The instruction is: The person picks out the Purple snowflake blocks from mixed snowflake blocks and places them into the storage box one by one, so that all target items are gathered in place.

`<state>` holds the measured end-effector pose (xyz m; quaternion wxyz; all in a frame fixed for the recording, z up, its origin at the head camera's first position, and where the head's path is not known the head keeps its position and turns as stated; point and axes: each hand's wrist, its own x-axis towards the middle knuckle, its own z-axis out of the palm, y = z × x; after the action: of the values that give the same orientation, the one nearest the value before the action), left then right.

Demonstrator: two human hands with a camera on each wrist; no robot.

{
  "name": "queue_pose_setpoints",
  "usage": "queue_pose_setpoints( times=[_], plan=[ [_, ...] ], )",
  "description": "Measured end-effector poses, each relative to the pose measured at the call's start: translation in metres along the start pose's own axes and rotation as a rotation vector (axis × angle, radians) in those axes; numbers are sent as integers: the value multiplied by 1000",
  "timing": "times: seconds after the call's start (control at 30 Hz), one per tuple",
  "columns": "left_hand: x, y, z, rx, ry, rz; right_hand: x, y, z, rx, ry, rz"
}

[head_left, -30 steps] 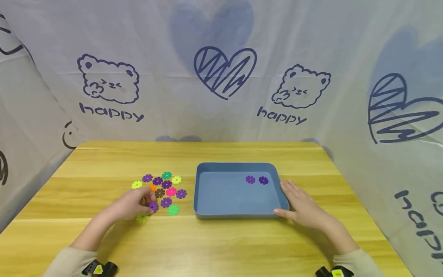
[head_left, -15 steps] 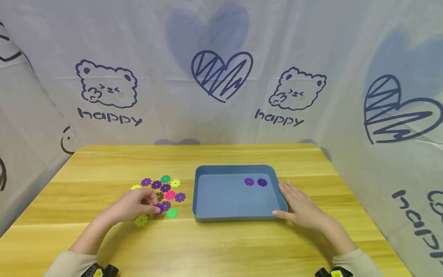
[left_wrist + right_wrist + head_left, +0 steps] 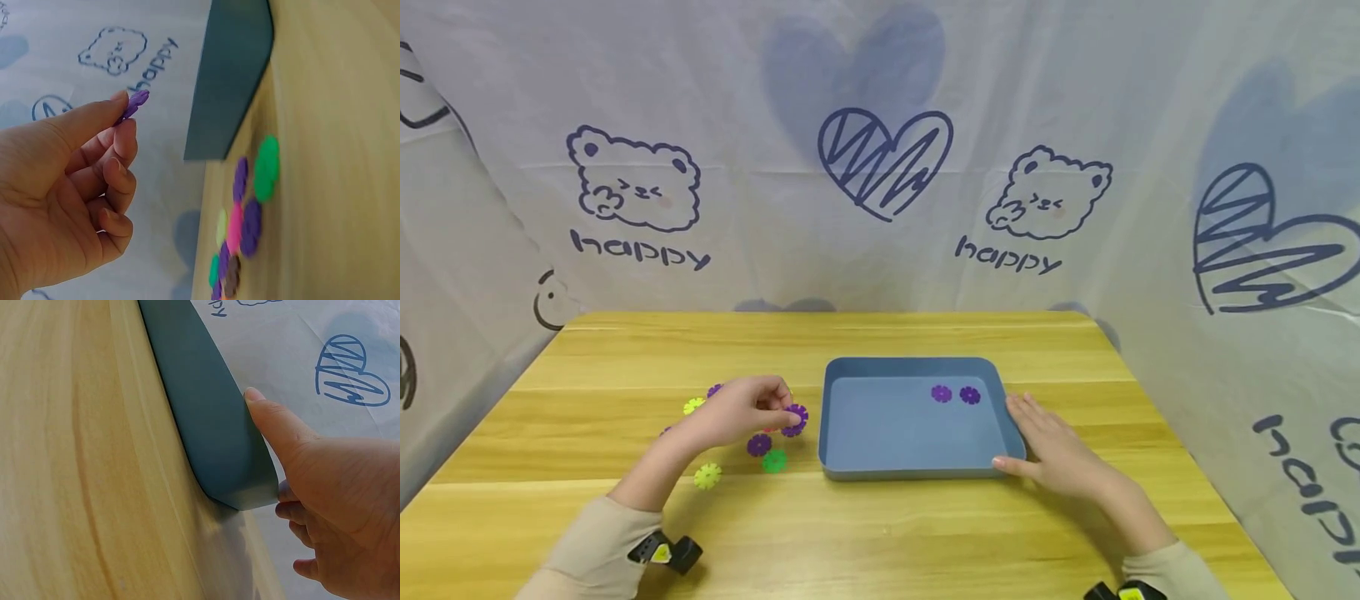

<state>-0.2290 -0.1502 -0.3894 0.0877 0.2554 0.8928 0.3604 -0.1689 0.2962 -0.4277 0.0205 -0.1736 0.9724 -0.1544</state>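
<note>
My left hand [image 3: 737, 410] pinches a purple notched plastic disc [image 3: 794, 420] between thumb and forefinger, raised above the table. The left wrist view shows that purple disc [image 3: 137, 100] edge-on, its other fingers loosely curled. Below and around this hand lie loose discs, among them a green disc [image 3: 775, 461] and a yellow-green disc [image 3: 707, 476]; the hand and forearm hide several others. To the right stands a shallow blue-grey tray [image 3: 910, 474], with two purple discs [image 3: 942, 393] on its floor at the back right. My right hand [image 3: 1063, 454] rests against the tray's right side, fingers extended, thumb at its front corner.
The wooden table [image 3: 880, 542] carries everything. Behind it and along both sides hangs a white cloth [image 3: 760, 167] printed with bears and hearts. In the left wrist view, a pink disc [image 3: 234, 228] and a brown disc [image 3: 232, 276] lie among the loose ones.
My left hand has picked up the purple disc from the table and carried it up and right, towards the tray. The right hand stays in place on the tray.
</note>
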Motion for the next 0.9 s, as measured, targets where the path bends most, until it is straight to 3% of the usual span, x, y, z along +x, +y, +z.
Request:
queue_pose_setpoints(
  times=[0.3,0.47,0.9],
  plan=[
    [42,26,19,6,32,48,0,1,0,-1,4,1],
    [65,36,36,-19,38,58,0,2,0,-7,9,-1],
    [110,58,73,-125,60,-53,-1,-1,-1,3,7,-7]
  ],
)
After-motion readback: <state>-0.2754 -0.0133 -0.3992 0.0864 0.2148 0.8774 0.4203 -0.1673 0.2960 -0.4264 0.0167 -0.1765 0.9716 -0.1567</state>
